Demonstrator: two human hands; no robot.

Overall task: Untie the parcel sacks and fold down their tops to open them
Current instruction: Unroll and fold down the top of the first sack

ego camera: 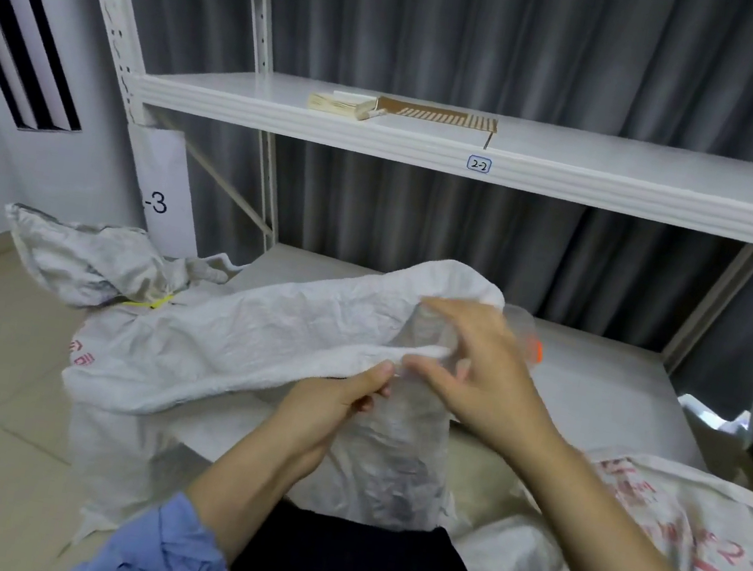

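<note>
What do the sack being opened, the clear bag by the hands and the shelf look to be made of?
The sack looks like woven plastic cloth, perhaps polypropylene: matte white, fine weave, stiff creases. The clear bag is thin plastic film: glossy, see-through, crinkled. The shelf is probably painted metal: smooth white, with slotted uprights.

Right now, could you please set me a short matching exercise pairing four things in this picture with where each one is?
Things:
1. yellow tie
2. 2-2 label
3. paper stack
4. left hand

Places:
A. on the front edge of the upper shelf
B. at the mouth of the front sack, pinching it
C. round the neck of the rear sack
D. lying on top of the upper shelf

Pairs: 1-C, 2-A, 3-D, 4-B.
</note>
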